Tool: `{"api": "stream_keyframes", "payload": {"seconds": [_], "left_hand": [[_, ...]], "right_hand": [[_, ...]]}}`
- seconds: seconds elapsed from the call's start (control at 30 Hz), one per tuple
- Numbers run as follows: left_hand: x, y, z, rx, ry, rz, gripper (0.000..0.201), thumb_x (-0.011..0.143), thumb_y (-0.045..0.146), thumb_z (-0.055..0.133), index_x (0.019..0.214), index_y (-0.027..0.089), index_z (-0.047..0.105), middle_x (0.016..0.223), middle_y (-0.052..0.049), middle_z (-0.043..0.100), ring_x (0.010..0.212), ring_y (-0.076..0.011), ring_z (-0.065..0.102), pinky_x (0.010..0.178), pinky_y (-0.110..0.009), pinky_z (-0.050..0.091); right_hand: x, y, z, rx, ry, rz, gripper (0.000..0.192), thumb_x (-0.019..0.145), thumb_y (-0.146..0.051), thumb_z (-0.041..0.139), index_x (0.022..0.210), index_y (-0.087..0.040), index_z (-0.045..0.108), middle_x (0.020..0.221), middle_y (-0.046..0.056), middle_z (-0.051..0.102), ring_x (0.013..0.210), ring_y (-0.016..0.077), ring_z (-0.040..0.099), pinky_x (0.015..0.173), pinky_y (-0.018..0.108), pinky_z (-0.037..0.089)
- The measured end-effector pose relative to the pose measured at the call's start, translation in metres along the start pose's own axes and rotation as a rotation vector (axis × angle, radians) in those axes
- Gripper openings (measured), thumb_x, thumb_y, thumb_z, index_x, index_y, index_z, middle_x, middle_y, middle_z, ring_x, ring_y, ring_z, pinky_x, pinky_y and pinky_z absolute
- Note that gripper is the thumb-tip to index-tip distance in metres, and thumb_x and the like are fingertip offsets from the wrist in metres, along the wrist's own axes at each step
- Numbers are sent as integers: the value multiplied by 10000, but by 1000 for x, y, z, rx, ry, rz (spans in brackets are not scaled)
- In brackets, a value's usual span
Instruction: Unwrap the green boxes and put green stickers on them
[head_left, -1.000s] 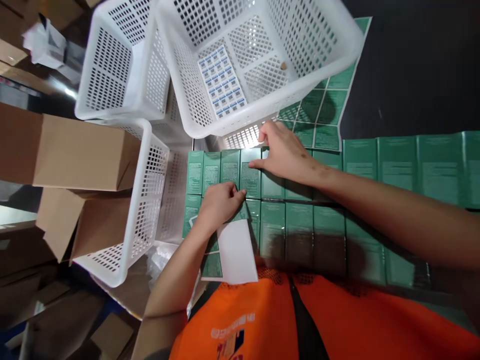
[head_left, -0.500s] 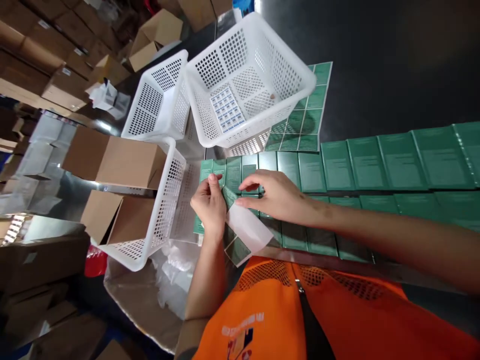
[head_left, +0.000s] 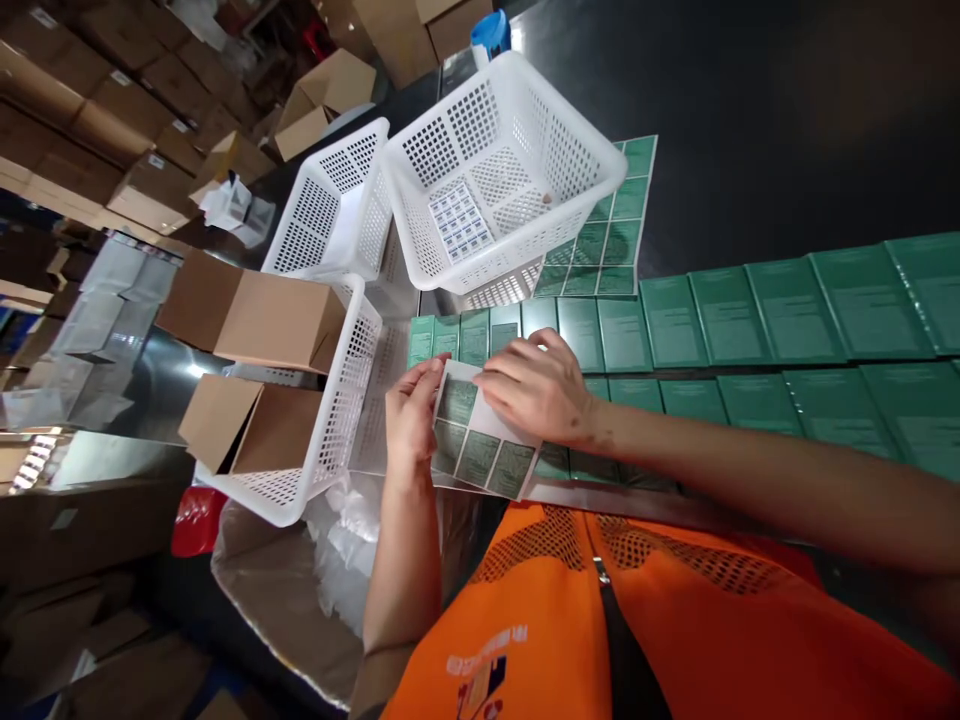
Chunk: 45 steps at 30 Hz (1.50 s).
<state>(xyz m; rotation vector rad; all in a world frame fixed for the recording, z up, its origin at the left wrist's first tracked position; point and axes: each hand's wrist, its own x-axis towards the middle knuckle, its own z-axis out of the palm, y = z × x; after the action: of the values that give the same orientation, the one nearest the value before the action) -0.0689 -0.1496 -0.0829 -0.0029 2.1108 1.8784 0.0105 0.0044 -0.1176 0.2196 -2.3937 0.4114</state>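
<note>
A sticker sheet (head_left: pixel 480 450) with green labels sits between both hands. The left hand (head_left: pixel 409 420) pinches its left edge, and the right hand (head_left: pixel 536 390) grips its top. Rows of green boxes (head_left: pixel 675 330) lie just past the hands, and white baskets (head_left: pixel 502 170) stand farther off.

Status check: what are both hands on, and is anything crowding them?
Left hand and right hand both grip the label sheet. Sheet held over rows of green boxes. White basket close on the left, not touching.
</note>
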Motion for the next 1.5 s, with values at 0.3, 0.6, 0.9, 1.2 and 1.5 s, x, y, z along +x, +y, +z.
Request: {"api": "stream_keyframes", "payload": {"seconds": [0.3,0.6,0.9,1.2,1.5], "left_hand": [[3,1,-32,89,-103,-132,310,495,242,884,747,136,737,619,3,668,492,-83,540,450,-179,391],[-1,8,-65,94,-197,-134,64,513,254,605,509,199,571,431,24,500,374,-115,430,353,-222,287],[-52,-26,-11,528,-560,-16,345,864,443,653,1074,182,732,514,50,473,493,-111,394,491,-245,256],[-58,-47,-10,617,-622,-46,337,893,476,619,716,189,614,556,34,506,505,-107,383,491,-240,257],[-62,-60,2,801,-599,-75,347,869,448,597,623,204,578,512,23,507,490,-135,413,485,-257,255]], "right_hand": [[-30,-40,-18,142,201,-676,235,923,-154,563,726,-233,663,824,-51,692,793,135,592,714,340,435],[-28,6,-105,713,48,-22,94,932,-170,635,882,-236,678,815,-18,730,785,130,654,732,292,518],[-30,48,-76,850,-281,814,231,755,-425,778,770,-202,716,715,12,690,653,152,605,607,296,466],[-51,37,-43,822,-473,861,270,755,-472,759,764,-203,756,671,6,688,602,138,570,575,286,404],[-53,37,-32,470,-605,708,214,849,-373,722,722,-203,751,697,9,718,624,142,599,607,298,372]]}}
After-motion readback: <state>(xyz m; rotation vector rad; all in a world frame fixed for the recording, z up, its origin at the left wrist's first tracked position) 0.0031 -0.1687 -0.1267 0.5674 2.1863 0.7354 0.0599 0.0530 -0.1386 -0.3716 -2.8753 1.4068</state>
